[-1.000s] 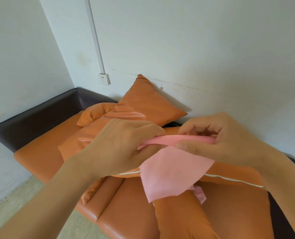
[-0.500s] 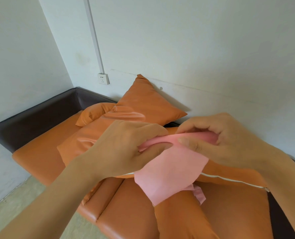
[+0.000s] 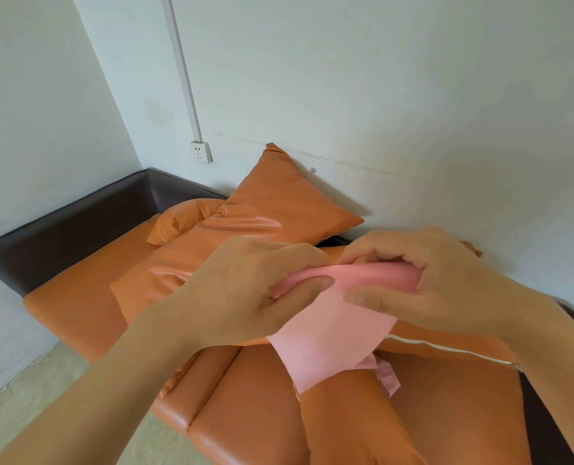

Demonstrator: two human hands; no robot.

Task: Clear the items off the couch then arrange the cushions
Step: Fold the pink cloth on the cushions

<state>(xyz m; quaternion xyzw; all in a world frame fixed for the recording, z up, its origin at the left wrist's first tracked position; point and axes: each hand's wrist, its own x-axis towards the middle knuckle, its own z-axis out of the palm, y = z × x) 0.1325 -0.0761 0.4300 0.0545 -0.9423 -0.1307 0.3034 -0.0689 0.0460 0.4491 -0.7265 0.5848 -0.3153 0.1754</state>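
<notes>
The pink cloth point(image 3: 332, 333) was held above the orange couch point(image 3: 77, 307) and its cushions point(image 3: 278, 209), its rolled top edge running left to right and the loose flat sheet hanging toward the viewer. The left hand point(image 3: 242, 290) and right hand point(image 3: 426, 283) each pinched that roll, thumbs in front. It looked plain, soft and matte.

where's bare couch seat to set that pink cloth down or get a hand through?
Free: the seat at far left, between the dark armrest and the cushion pile; also the front seat edge below the left hand. Crowded: middle and right, where cushions overlap under the pink cloth held by both hands, right hand.
</notes>
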